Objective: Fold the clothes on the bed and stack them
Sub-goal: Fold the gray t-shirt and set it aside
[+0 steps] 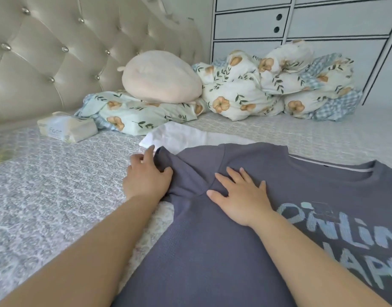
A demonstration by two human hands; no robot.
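The bed (57, 196) has a pale patterned cover & a shiny padded headboard (57, 52). A flowery blanket (268, 85) is bunched up at the back, w/ a round cream pillow (161, 76) just beside it. A gray shirt (234, 240) w/ light blue letters lies flat on the bed, front up. A white cloth (179, 136) lies partly under the shirt's far edge. The right hand (241, 196) presses flat on the shirt, fingers spread wide. The left hand (146, 178) holds the shirt's sleeve (168, 160) in its grip. A tissue pack (66, 128) sits near the headboard.
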